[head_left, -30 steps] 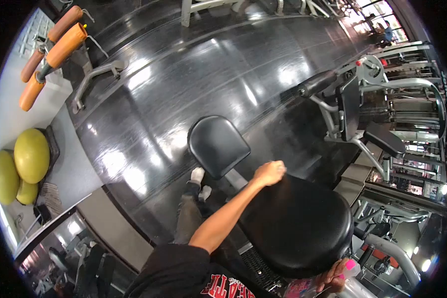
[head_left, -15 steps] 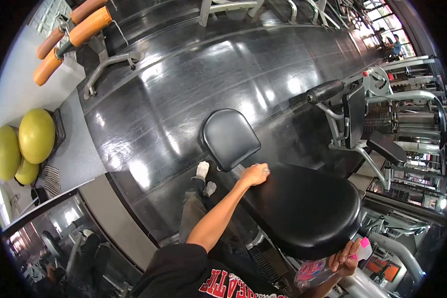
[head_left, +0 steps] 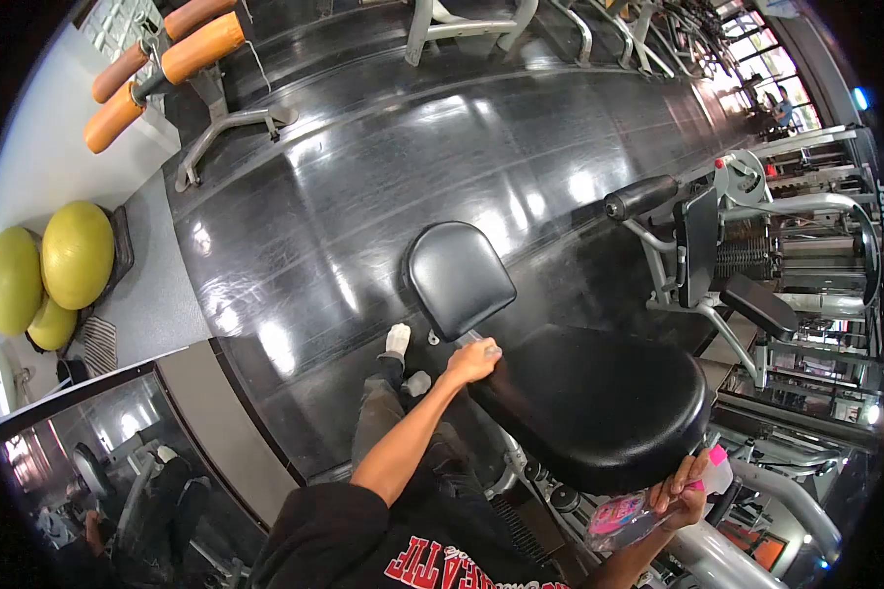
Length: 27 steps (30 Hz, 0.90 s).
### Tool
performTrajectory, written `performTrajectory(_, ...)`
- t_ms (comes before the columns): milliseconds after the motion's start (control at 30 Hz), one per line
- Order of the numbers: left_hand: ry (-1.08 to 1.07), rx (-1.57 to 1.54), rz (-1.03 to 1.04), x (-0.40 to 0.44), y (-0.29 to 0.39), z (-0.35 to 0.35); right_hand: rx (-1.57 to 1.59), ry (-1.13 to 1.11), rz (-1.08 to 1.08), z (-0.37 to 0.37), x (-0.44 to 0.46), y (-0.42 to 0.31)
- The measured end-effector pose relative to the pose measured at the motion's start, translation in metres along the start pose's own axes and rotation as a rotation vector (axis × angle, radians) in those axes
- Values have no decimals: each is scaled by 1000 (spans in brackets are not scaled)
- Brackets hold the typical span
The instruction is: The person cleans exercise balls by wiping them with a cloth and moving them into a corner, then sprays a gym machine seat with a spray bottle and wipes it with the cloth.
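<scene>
My left hand (head_left: pixel 473 361) is closed in a loose fist at the near-left end of the long black padded bench (head_left: pixel 599 402), beside the gap to the small black seat pad (head_left: pixel 459 278). Whatever it holds, if anything, is hidden by the fingers. At the bench's rounded lower-right end, my right hand (head_left: pixel 683 499) grips a clear spray bottle (head_left: pixel 619 518) with a pink label and a pink-and-white spray head. The bottle is tilted sideways close to the pad's edge.
Yellow exercise balls (head_left: pixel 77 255) rest by the wall at left. A machine with orange rollers (head_left: pixel 202 47) stands at upper left. To the right is a machine with a black roller (head_left: pixel 641 197). A mirror (head_left: pixel 118 481) fills the lower left; far off, a person (head_left: pixel 784 110) is visible.
My left hand has slid left and slightly down along the bench pad, toward its end. The spray bottle stays in my right hand near the same spot. The view has shifted slightly.
</scene>
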<state>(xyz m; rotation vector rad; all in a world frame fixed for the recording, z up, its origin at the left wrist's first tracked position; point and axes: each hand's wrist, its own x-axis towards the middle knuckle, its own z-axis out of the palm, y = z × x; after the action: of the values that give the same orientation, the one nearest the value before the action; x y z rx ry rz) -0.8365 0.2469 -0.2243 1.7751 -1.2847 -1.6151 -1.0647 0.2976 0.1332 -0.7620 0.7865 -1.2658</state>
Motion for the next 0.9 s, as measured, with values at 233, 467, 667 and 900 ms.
performTrajectory(233,353,-416,516,-113,105,-25,-45,-102,36,-3,3,-1)
performTrajectory(467,608,-647,-260,-74,-60,78,31,-64,-10,-2,5,5)
performTrajectory(667,577,-941,-512,-54,-59,106,66,-97,20,-8,4,6)
performTrajectory(900,685,-758,-301,-90,-6,83,93,-185,53,-11,12,10)
